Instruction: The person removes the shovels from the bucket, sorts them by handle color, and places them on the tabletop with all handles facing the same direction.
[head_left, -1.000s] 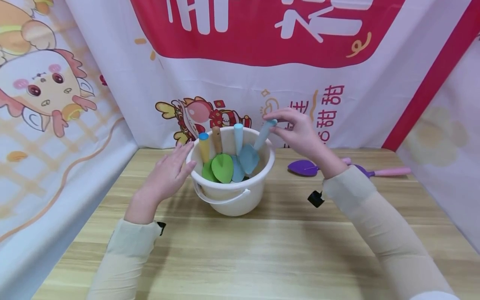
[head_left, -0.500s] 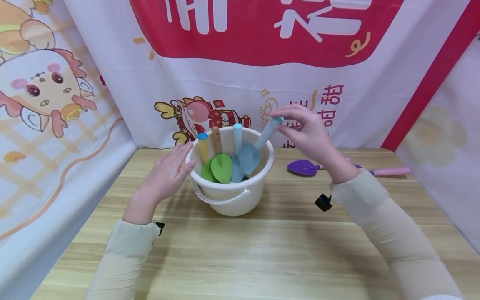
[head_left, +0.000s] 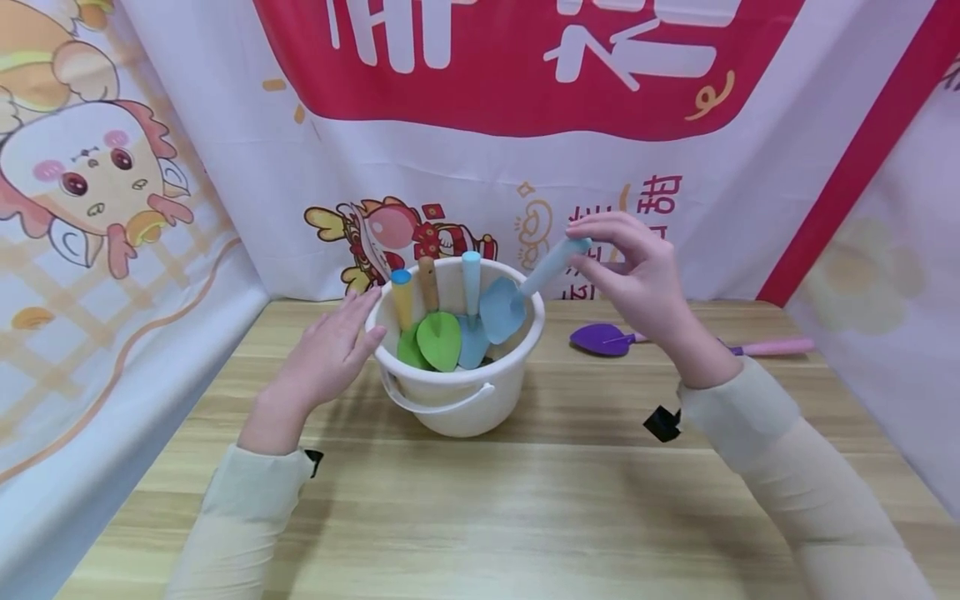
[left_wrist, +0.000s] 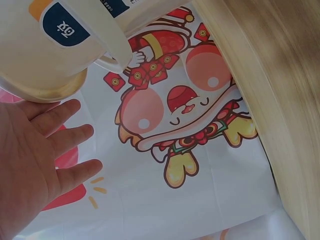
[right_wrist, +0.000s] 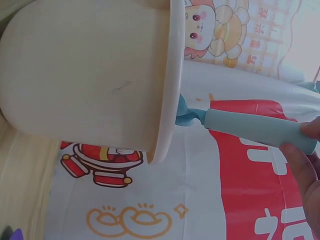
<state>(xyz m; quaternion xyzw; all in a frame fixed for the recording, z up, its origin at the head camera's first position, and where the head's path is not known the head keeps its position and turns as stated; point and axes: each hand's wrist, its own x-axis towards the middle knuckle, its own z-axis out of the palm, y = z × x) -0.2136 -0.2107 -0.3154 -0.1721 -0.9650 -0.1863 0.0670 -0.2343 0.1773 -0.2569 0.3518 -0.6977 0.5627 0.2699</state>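
Note:
A white bucket point(head_left: 461, 410) with a lowered handle stands on the wooden table. My right hand point(head_left: 637, 271) pinches the handle end of a light blue trowel point(head_left: 551, 265), which leans over the bucket's right rim with its blade inside. In the right wrist view the trowel's grip point(right_wrist: 255, 129) sticks out past the rim, thumb and fingers at its end. My left hand point(head_left: 322, 354) rests on the bucket's left rim with its fingers straight. Inside the bucket stand a second blue trowel point(head_left: 471, 283), a green-bladed trowel point(head_left: 438, 342) and a yellow-handled one point(head_left: 402, 300).
A purple trowel point(head_left: 602, 339) lies on the table right of the bucket, partly behind my right hand. Another pink handle point(head_left: 776, 347) lies farther right. Printed cloth point(head_left: 480, 192) hangs behind the table and along both sides.
My right hand has moved to the right and slightly down, tilting the light blue trowel further outward over the rim. The left hand has stayed on the bucket.

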